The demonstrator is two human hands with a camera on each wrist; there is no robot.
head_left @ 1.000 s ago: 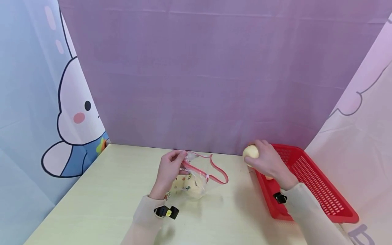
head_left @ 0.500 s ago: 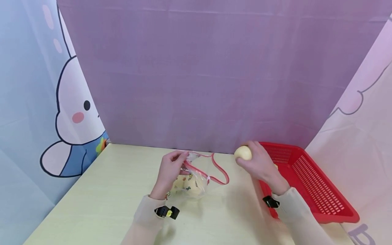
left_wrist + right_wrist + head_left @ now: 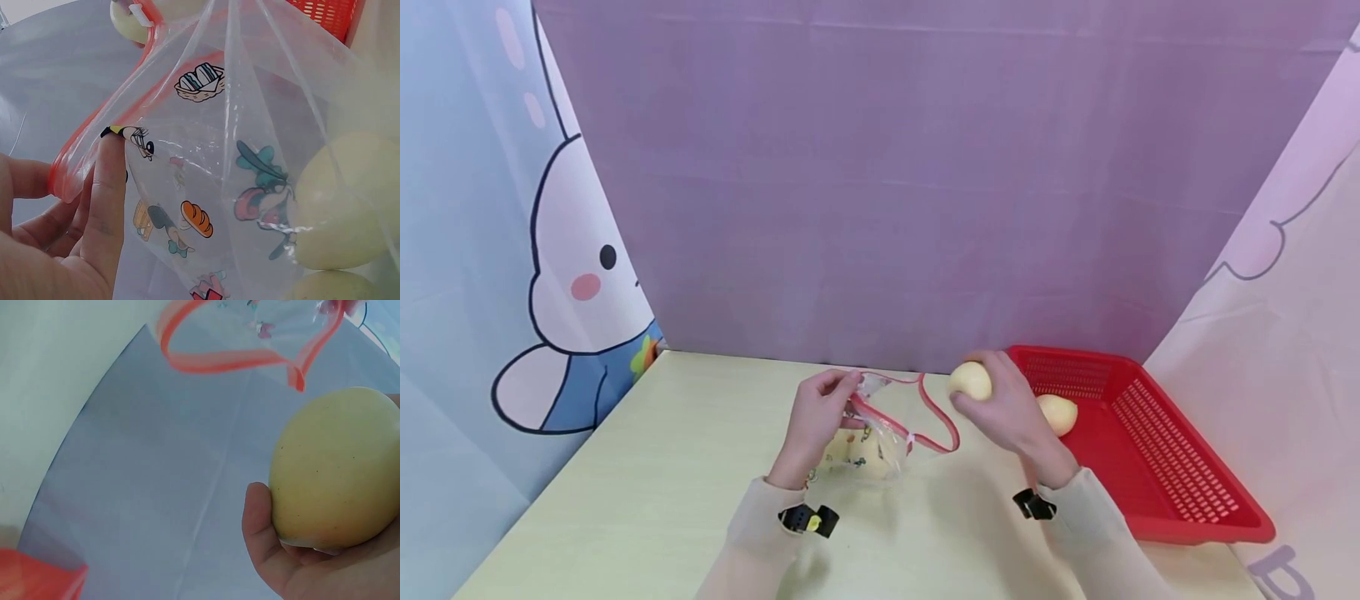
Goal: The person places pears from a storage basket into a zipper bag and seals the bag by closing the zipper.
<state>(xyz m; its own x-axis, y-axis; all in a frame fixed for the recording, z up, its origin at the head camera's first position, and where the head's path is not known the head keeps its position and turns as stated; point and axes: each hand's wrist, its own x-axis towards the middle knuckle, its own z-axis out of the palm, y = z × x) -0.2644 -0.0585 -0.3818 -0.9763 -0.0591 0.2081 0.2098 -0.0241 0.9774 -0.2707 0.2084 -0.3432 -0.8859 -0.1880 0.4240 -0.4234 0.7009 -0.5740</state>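
My left hand pinches the rim of a clear zip bag with a red seal strip, a white slider and printed cartoon pictures. The bag's mouth gapes toward the right. Inside lies a pale yellow fruit, seen through the plastic in the left wrist view. A second pale yellow, rounded fruit is in my right hand, just right of the bag's mouth and above the table. In the right wrist view, the thumb and palm support this fruit, which has small dark specks; the other fingers are mostly hidden.
A red plastic basket with slotted walls stands on the right of the pale table. Another pale yellow fruit lies in it by the left wall. A purple cloth hangs behind the table.
My right hand has moved left with its fruit, away from the basket toward the bag's mouth. The fruit inside the basket has come into fuller view. My left hand stays in place.
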